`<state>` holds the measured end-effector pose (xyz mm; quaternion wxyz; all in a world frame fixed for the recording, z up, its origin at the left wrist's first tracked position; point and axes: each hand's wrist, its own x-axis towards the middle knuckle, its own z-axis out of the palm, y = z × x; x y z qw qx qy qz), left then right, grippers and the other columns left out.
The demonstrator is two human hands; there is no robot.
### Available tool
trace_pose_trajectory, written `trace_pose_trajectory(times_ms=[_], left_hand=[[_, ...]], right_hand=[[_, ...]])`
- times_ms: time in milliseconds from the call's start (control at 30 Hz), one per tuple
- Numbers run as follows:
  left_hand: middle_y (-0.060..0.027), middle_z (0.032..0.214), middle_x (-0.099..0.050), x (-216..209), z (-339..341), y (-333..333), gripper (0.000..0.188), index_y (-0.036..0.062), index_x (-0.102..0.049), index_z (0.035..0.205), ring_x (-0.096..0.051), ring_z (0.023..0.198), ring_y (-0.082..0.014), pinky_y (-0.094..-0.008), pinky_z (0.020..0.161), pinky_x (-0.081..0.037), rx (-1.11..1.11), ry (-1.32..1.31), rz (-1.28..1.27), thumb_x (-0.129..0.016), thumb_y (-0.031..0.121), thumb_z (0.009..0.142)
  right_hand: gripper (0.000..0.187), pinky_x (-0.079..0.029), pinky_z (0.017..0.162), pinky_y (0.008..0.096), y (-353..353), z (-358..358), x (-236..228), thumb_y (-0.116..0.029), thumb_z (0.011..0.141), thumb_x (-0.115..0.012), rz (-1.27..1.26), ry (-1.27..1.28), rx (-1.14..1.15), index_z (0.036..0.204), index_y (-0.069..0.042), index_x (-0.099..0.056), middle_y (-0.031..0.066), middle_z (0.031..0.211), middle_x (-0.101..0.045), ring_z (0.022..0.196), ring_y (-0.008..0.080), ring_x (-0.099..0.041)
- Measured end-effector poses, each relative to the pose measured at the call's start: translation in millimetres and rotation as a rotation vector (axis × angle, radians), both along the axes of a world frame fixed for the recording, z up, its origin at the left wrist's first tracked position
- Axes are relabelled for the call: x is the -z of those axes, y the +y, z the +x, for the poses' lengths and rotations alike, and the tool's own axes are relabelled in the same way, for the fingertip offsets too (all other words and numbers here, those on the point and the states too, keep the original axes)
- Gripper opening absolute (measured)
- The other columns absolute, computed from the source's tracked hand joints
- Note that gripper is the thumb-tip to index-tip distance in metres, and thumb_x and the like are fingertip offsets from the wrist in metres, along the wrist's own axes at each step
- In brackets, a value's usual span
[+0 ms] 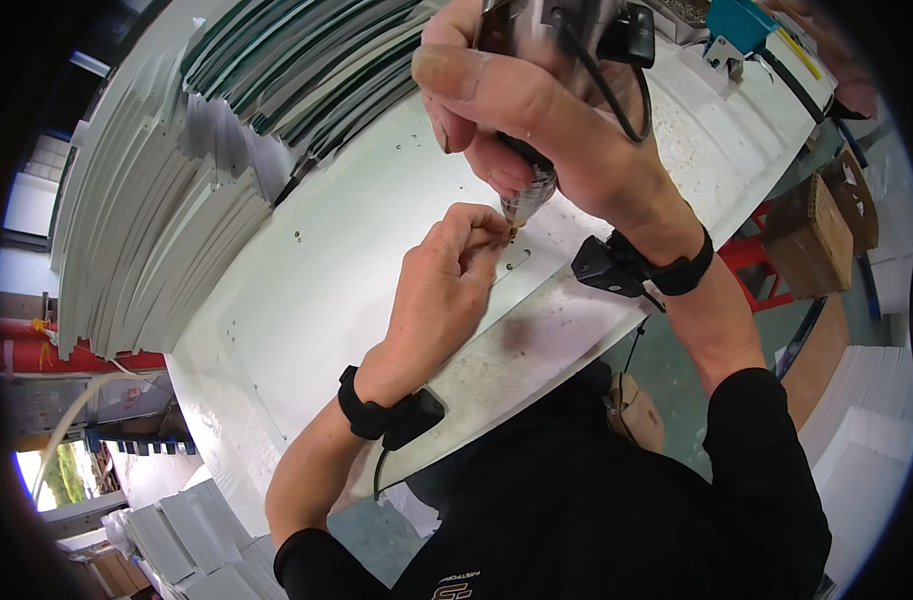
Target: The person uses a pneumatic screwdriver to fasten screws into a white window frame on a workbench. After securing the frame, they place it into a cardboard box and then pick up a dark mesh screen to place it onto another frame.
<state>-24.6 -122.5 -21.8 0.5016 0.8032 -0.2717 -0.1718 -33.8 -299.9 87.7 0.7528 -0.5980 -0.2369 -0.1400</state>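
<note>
- Above the near, right part of the panel [347, 250], I see my right hand [552, 110] wrapped firmly round a driver [530, 195], fingers closed on its body, cable looping beside it.
- Down toward the panel points the driver's long axis, tilted a little, its clear, tapering nose lowest.
- Just under that nose, over the panel, sits a brass-coloured tip [514, 232], too small for me to identify.
- Low over the panel, my left hand [442, 275] has thumb and fingers drawn nearly together beside the tip; I cannot tell whether they pinch anything. It is the nearer hand to the panel; my right is higher.
- On the panel, between the tip and the near edge, I make out small dark holes [512, 267].
- Beneath the panel, the pale tabletop [567, 315] shows a stained strip along the near side.
- Left of the panel stand white sheets [147, 230]; beyond its far side, dark and grey sheets [307, 60].
- Well right of the panel, off the tabletop, I see a carton [807, 235] and a red stool [757, 265].
</note>
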Motion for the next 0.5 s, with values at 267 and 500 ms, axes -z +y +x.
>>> trace_pose_trajectory(times_ms=[267,500], left_hand=[[-0.0151,0.101,-0.074,5.4,-1.8,0.5,0.02,0.0028,-0.059,0.117,-0.072,0.095,-0.0244,-0.0338,0.086,-0.053,-0.024,-0.013,-0.094,-0.056,-0.002,0.097],[-0.015,0.1,-0.074,2.1,-0.8,2.2,0.019,0.0023,-0.059,0.117,-0.07,0.089,-0.0218,-0.0315,0.085,-0.052,-0.013,0.003,-0.086,-0.054,-0.001,0.099]], right_hand=[[0.022,-0.039,0.05,0.0246,-4.1,-2.1,-0.9,-0.024,0.098,-0.071,-0.102,0.074,0.016,0.089,-0.004,-0.068,-0.0016,0.069,-0.06,0.058,0.0041,-0.051],[0.024,-0.039,0.051,0.0249,1.0,-3.7,-1.3,-0.024,0.098,-0.071,-0.05,0.101,-0.015,0.084,-0.006,-0.064,-0.0017,0.069,-0.059,0.057,0.0043,-0.051]])
